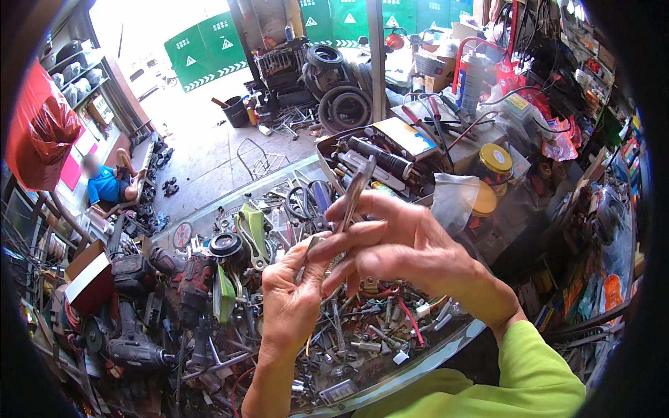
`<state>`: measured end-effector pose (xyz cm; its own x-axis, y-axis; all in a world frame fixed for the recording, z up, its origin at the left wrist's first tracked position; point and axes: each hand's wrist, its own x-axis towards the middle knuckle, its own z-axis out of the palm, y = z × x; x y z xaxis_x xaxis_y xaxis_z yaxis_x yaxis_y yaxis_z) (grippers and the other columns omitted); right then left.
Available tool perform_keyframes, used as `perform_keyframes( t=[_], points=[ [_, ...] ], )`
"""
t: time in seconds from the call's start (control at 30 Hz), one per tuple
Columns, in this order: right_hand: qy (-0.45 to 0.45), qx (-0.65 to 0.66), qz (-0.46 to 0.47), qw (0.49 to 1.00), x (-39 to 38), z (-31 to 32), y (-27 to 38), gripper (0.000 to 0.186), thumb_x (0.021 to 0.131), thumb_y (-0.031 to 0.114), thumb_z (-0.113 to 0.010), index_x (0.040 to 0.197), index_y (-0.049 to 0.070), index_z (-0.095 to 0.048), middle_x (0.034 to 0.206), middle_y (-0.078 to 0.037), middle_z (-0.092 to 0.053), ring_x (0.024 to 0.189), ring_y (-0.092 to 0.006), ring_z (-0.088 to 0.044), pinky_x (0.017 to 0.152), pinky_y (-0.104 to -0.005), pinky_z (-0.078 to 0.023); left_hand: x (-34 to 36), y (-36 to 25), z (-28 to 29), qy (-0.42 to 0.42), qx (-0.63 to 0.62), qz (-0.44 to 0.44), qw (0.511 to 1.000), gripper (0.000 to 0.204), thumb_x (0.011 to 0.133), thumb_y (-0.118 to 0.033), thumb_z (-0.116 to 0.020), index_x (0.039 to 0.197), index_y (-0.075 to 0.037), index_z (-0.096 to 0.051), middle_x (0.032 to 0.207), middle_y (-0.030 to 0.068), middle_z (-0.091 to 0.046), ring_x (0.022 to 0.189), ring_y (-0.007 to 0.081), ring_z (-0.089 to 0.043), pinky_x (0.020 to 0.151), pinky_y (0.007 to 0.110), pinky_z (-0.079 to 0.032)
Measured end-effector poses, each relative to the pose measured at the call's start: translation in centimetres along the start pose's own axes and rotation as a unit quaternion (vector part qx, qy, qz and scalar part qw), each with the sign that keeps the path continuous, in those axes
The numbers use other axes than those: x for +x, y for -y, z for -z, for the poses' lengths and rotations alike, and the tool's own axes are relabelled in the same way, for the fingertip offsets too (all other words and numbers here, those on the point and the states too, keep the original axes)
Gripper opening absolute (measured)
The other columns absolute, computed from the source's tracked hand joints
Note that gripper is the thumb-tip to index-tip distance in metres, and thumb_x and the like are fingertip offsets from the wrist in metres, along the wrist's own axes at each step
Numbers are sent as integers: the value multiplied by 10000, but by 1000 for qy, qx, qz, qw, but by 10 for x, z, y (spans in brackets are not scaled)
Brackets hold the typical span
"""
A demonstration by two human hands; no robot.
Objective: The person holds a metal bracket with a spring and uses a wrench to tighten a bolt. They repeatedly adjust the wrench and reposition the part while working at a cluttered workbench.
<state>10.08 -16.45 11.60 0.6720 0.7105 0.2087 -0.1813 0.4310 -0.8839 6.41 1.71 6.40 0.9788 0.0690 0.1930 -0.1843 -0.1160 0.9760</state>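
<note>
A slender, dark grey metal hand tool (359,187) is clasped among the bent fingers of the right hand (421,240), above a cluttered workbench with a pale blue-green edge (456,346). It looks stiff, fairly light and perhaps slick, best held around its middle; its long axis slants from an upper end pointing away from the person, slightly right, down toward the left hand (289,296), whose fingers are curled, what they pinch impossible to tell.
</note>
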Motion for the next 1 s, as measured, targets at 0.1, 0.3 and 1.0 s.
perform_keyframes(
  t=[0.1,0.3,1.0],
  points=[
    [-73,16,-20,997,7,12,-2,427,942,180,-571,1271,-18,-385,1072,-256,-643,829,-300,-700,640,-325,-575,0,-10,-2,43,-53,83,994,255,894,-73,-621,1137,1,-639,865,12,-663,639,24,-494,536,181,-406],
    [-158,-6,-17,987,15,28,-11,251,899,162,-636,1055,-35,-627,806,-166,-700,501,-159,-652,388,-218,-488,1,-12,8,128,-137,191,964,224,927,-107,-589,1135,-36,-635,877,12,-656,685,42,-529,545,203,-417],
    [-253,-134,73,955,24,44,-15,174,847,173,-667,777,14,-665,600,3,-603,362,-7,-427,316,-155,-273,-1,-12,14,142,-250,234,929,297,895,-109,-621,1149,40,-581,961,143,-648,794,195,-658,479,241,-489]
  ],
)
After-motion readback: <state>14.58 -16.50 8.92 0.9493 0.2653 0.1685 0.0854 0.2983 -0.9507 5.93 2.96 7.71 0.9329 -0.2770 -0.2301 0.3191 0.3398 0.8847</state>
